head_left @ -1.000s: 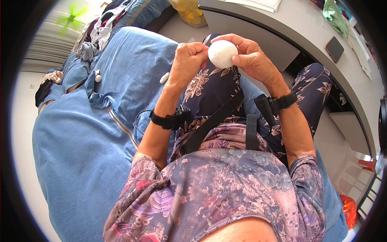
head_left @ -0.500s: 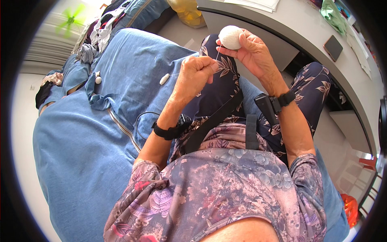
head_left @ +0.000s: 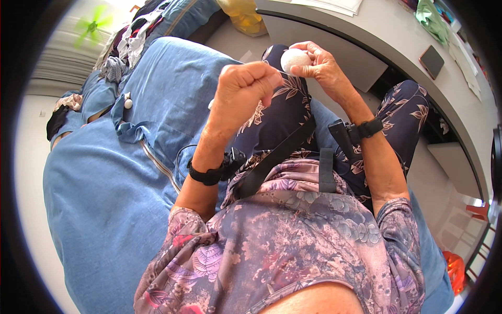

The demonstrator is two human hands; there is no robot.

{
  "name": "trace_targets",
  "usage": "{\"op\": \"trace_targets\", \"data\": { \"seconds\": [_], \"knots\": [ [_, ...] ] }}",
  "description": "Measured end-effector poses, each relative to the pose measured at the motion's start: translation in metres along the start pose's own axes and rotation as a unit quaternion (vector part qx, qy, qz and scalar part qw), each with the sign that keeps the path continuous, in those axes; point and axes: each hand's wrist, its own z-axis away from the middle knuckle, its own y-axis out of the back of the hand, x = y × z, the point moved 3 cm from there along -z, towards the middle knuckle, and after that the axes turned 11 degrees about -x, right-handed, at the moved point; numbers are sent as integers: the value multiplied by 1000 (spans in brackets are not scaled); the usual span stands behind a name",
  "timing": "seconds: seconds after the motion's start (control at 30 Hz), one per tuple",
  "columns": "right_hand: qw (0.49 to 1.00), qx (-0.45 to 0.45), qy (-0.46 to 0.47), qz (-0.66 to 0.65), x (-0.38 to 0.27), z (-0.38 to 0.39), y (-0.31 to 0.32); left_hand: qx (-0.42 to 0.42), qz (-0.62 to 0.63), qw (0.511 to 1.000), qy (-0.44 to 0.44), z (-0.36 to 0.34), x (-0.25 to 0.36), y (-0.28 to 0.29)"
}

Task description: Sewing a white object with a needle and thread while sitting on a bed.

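Between the fingers and thumb of my right hand (head_left: 323, 67) sits a round white ball (head_left: 294, 60), held above my knee. My left hand (head_left: 244, 91) is raised just left of the ball, its fingers closed in a pinch. A thin white thread ran from those fingers to the ball half a second ago; now it is too fine to make out. Mostly hidden behind my left wrist, a small white piece (head_left: 211, 104) rests on the blue cover (head_left: 167, 99). Both wrists carry black straps with small devices.
A second small white object (head_left: 128, 103) lies farther left on the blue cover. Piled clothes (head_left: 138, 39) and a green fan (head_left: 93, 26) are at the far left. To the right runs a white desk (head_left: 397, 39) with a phone (head_left: 432, 62) on it.
My left hand has risen and come nearer the camera, covering most of the small white piece. My right hand has lowered slightly and turned with the ball.
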Motion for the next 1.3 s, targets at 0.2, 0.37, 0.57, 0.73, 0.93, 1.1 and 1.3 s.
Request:
{"op": "trace_targets", "data": {
  "seconds": [0.2, 0.37, 0.57, 0.73, 0.93, 1.1, 1.3],
  "knots": [
    [995, -92, -30, 27, -10, 3, -17, 57, -13, 998, -16, -18, -3, 21],
    [987, -152, -23, 44, -7, 7, -25, 68, 11, 998, -6, -37, -29, 30],
    [989, -143, 33, -24, -26, 8, -27, 50, 52, 995, 62, -40, -56, 19],
    [981, -165, 28, -102, -28, 9, -20, 47, 99, 990, 90, -32, -58, 13],
    [948, -169, 110, -246, -27, 6, -7, 31, 216, 971, 94, -22, -62, 14],
    [916, -190, 142, -324, -25, 4, 3, 38, 225, 970, 88, -14, -63, 13],
    [909, -162, 152, -353, -23, 1, 4, 26, 248, 964, 93, -4, -57, 6]
  ]
}}
